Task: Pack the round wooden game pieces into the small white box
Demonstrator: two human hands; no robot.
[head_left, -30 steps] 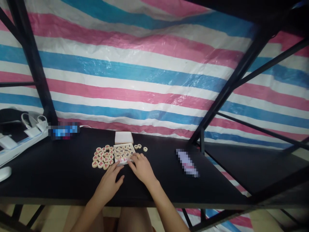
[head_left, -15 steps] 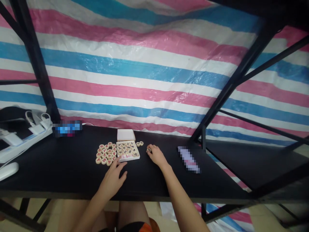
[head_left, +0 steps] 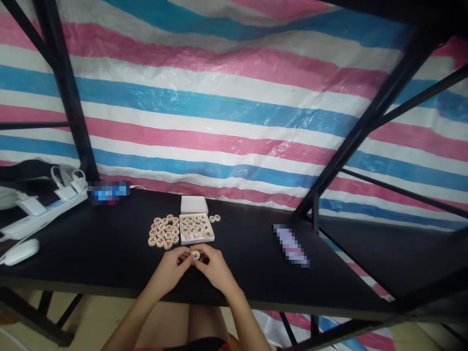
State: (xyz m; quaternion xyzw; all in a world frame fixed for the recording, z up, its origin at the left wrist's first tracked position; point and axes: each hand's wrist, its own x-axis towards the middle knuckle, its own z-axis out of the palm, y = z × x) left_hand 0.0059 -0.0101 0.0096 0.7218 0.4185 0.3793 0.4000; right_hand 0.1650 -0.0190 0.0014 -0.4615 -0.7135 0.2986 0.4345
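Observation:
Between the fingertips of my left hand and my right hand is a round xiangqi piece with a dark character facing up. Both hands are closed on its edges, in front of a small white box. Inside that box lie rows of pieces with dark characters, and its front strip shows pink and white. Left of the box, a cluster of pieces with red characters lies on the table. Two more pieces rest beside the box's right edge.
Behind the box stands a white lid or second tray. A power strip with plugs and a white mouse-like object are at the left of the black table. Blurred items lie back left and right. Black frame posts flank the table.
My right hand has brought a piece from the box's right side to the front centre. My left hand has moved off the box's front edge to meet it, and both now hold the piece.

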